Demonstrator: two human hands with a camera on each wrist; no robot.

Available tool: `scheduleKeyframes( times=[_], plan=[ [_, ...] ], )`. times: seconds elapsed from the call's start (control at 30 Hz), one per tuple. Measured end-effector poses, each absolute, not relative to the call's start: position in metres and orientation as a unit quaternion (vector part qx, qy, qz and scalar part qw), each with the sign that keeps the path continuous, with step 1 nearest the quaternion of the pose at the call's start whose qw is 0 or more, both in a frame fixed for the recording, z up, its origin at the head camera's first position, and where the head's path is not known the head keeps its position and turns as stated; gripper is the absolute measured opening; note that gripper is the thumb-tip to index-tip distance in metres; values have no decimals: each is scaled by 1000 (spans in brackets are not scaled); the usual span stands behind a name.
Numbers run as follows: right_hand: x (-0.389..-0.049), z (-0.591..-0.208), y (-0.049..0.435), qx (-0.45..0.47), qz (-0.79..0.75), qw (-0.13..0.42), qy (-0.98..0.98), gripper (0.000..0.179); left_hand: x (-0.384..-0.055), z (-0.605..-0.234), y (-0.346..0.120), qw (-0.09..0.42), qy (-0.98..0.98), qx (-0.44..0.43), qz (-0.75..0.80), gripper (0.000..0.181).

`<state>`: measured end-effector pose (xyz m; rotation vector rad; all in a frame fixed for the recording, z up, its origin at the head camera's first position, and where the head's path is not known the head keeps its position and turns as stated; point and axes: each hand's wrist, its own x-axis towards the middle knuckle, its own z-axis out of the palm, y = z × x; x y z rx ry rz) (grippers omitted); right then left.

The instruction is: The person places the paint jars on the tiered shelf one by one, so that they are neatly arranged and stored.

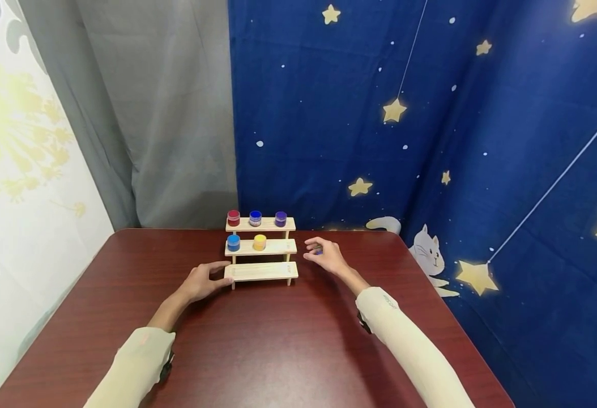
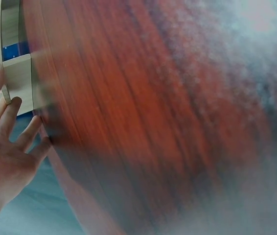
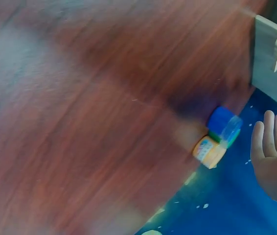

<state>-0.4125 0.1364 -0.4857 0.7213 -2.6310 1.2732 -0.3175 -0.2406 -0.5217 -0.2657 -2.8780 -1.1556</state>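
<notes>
A three-tier wooden display rack stands at the far side of the table. A red jar, a dark blue jar and a purple jar sit on its top tier. The middle tier bears a light blue jar and a yellow jar. My left hand grips the left end of the lowest tier between thumb and fingers. Right of the rack, my right hand hovers with relaxed fingers. Near it on the table are a blue jar and an orange-yellow jar, with a green one partly hidden.
The dark red wooden table spreads in front of the rack. Behind its far edge hang a grey curtain and a blue star-patterned curtain.
</notes>
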Motion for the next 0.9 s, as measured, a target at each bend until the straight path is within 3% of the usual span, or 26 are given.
scheduleKeyframes(
  times=[0.3,0.9],
  plan=[
    [-415,-498,160,217,417,61,-880,38,-316,-522,-241,19,-926,-87,-366,59],
    [-422,-520,173,178,384,112,-899,37,-314,-519,-237,13,-926,-78,-369,59]
  ],
)
